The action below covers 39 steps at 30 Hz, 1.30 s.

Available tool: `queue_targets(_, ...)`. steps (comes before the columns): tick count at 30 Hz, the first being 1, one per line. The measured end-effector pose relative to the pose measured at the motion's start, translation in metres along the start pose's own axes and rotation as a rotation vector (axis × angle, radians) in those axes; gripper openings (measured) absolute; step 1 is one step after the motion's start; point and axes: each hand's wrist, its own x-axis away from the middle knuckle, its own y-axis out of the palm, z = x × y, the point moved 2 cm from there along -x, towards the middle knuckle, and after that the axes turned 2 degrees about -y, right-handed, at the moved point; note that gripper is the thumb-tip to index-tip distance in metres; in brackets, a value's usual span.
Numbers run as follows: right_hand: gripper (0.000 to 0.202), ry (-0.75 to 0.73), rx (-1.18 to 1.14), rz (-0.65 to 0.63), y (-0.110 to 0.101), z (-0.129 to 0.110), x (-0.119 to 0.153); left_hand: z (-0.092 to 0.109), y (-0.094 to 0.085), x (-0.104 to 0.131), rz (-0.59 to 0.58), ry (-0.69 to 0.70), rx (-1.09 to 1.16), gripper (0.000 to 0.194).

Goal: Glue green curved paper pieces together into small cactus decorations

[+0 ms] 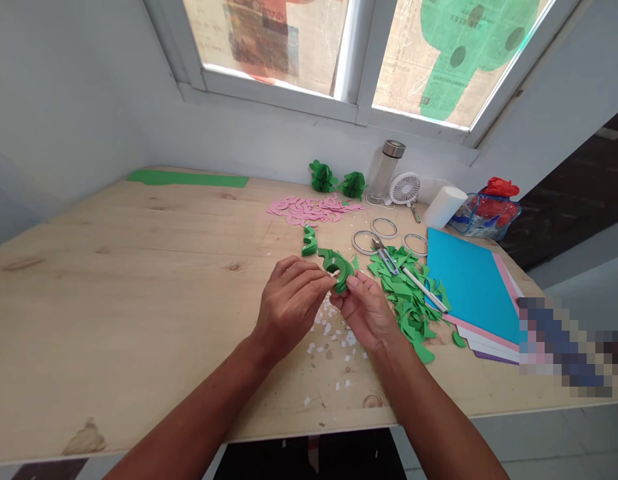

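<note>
Above the table's front middle, a curved stack of green paper cutouts [343,272] is held in my right hand [366,307], thumb on its near edge and fingers beneath. My left hand [293,297] is closed, its thumb and fingertips pinching at the left lower edge of the same stack; whether a small scrap is also between them is too small to tell. Just beyond lies another small green paper cutout stack [309,241]. Tiny white paper bits [327,328] are scattered on the wood below my hands.
Green scraps [411,307] lie right, with snips [385,256] and a white pen [425,290] on top. Tape rolls [383,228], coloured sheets [471,283], pink cutouts [311,209], green paper ornaments [322,177], a bottle [386,170] and a fan [405,188] lie around.
</note>
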Motion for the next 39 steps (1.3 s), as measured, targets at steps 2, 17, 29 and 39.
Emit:
queue_targets(2,0.021,0.000,-0.003,0.004,0.000,0.000,0.000,0.000,0.000,0.000,-0.004,-0.003,0.011,0.014)
queue_targets(17,0.015,-0.016,-0.053,-0.033,-0.004,0.000,-0.002,-0.001,0.006,0.008,-0.056,-0.156,0.219,0.023)
queue_targets(29,0.013,-0.059,-0.105,-0.036,-0.006,-0.002,-0.003,0.003,0.012,0.013,-0.065,-0.230,0.314,0.033)
queue_targets(39,0.017,-0.012,-0.076,-0.051,-0.003,-0.001,0.000,-0.002,0.008,0.012,-0.027,-0.661,0.509,0.013)
